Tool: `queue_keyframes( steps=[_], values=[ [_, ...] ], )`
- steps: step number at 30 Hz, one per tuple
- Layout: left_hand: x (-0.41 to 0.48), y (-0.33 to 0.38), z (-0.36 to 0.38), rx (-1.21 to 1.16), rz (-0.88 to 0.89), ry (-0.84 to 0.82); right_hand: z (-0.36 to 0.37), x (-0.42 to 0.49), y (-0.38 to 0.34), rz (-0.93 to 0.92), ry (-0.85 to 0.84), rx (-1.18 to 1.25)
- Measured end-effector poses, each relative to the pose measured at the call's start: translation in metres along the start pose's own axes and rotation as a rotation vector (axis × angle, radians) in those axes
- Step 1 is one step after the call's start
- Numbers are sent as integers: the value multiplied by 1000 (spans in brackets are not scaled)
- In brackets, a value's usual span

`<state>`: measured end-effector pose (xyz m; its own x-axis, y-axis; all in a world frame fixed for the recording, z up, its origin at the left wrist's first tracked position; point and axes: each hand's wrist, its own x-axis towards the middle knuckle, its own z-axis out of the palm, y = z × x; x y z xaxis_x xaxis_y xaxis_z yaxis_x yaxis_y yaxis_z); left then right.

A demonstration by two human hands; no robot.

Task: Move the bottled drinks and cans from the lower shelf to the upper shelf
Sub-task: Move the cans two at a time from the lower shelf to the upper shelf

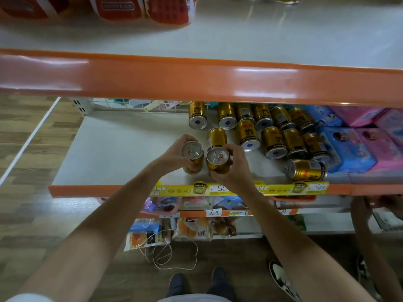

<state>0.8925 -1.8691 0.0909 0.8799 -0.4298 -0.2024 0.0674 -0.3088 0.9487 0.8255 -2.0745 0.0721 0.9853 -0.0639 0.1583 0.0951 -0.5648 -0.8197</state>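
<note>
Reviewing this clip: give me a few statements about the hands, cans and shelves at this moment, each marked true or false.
1. The left hand and the right hand each grip one gold can. True: the left-held can and the right-held can are side by side.
2. Gold cans line the front edge of the upper shelf. False: no cans show there; red packets sit at its back left.
3. One can lies on its side near the front of the lower shelf. True.
4. The blue and pink packs lie left of the cans. False: they lie to the right.
</note>
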Motion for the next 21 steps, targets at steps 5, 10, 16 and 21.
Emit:
queue_keyframes(
  steps=[5,10,16,21],
  values=[
    [-2,1,-7,3,-11,-50,4,0,-1,0,35,-17],
    [-6,-2,-14,-32,-39,-123,3,-5,4,0,43,-21],
    [-19,-10,-3,-70,-40,29,11,-9,10,58,46,66],
    [-31,-11,27,-143,-20,210,21,-11,11,142,61,47]
  ],
)
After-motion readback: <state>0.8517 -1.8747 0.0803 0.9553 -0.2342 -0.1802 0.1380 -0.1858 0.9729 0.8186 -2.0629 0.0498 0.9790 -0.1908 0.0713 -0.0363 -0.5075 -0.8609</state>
